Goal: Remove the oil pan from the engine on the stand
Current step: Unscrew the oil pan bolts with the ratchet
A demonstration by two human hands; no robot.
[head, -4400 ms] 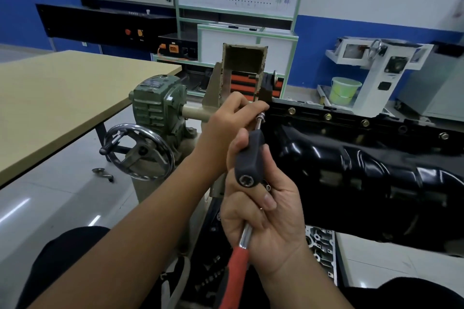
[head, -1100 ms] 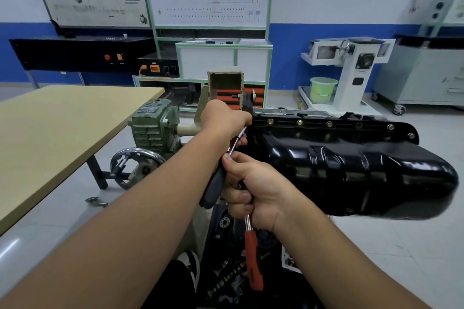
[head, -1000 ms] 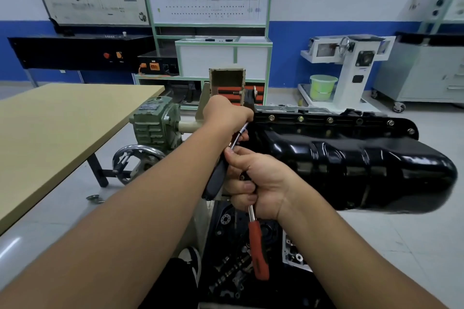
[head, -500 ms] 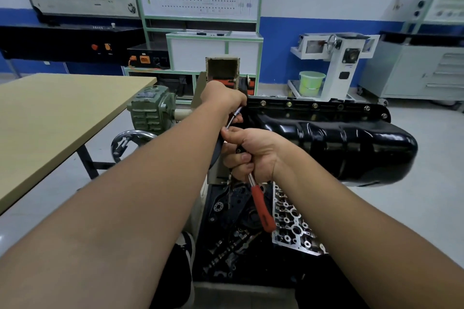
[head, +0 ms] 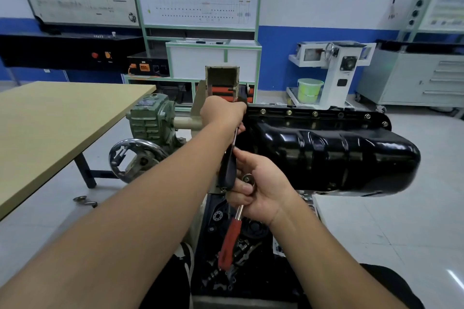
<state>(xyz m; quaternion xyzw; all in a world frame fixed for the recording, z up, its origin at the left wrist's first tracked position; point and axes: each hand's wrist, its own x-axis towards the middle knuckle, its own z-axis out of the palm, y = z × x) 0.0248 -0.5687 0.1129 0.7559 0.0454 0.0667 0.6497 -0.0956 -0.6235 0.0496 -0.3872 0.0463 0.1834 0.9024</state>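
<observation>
The glossy black oil pan (head: 326, 150) hangs on the engine, its flange lined with several brass bolts (head: 288, 112). My left hand (head: 222, 113) curls over the pan's left end, fingers round the thin shaft of a black-handled driver (head: 228, 170). My right hand (head: 261, 188) grips that black handle together with a red-handled ratchet (head: 229, 243), which points down. The driver's tip is hidden under my left hand.
The green gearbox (head: 150, 118) and its handwheel (head: 136, 158) of the stand sit left of the pan. A wooden table (head: 50, 123) stands at left. A tray with loose engine parts (head: 236, 266) lies on the floor below. Cabinets and training boards line the back wall.
My view has pulled back and lowered a little. Both hands stay at the pan's left end; my right hand has turned, so the ratchet head now shows between its fingers.
</observation>
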